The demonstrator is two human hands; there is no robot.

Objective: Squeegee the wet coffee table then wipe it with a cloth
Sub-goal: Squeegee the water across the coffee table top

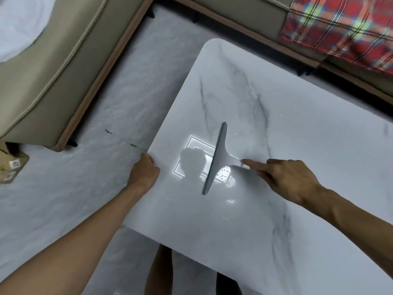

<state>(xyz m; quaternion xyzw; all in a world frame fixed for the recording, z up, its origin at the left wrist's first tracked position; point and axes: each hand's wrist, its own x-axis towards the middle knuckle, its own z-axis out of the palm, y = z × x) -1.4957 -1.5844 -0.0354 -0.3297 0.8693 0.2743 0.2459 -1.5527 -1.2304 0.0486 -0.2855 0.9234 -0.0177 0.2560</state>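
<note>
A grey squeegee (215, 160) stands with its long blade on the white marble coffee table (297, 135), near the table's left edge. My right hand (285, 179) grips the squeegee's short handle, with the index finger stretched along it toward the blade. My left hand (144, 171) holds the table's left edge, fingers curled over the rim. A bright ceiling-light reflection and small water droplets show on the tabletop around the blade. No cloth is in view.
A beige sofa (53, 71) stands to the left and along the back. A red plaid blanket (340, 28) lies on the sofa at top right. A cardboard box (10, 167) sits on the pale marble floor at far left. My legs show below the table's near edge.
</note>
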